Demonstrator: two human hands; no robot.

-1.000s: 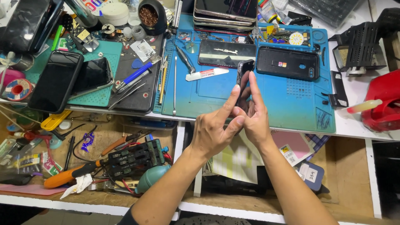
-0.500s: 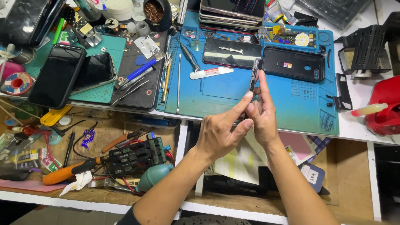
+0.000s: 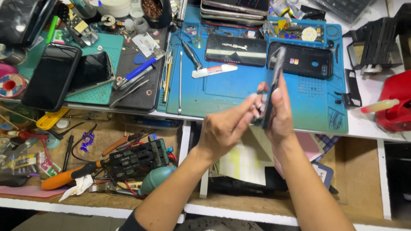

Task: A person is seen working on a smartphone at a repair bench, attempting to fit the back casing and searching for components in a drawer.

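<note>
My right hand grips a dark phone held upright and edge-on above the near edge of the blue work mat. My left hand sits just left of it, its fingertips pinching the phone's lower edge. Motion blurs the phone. On the mat behind lie a black phone back, a dark phone frame and a white tube.
Two black phones lie on a green mat at left, beside pens and tweezers. An open drawer below holds an orange-handled screwdriver, a teal blower bulb and cables. A red object stands at right; stacked phones at the back.
Both hands have turned the phone further edge-on and drawn it a little toward me; my left fingers shifted down to its lower edge.
</note>
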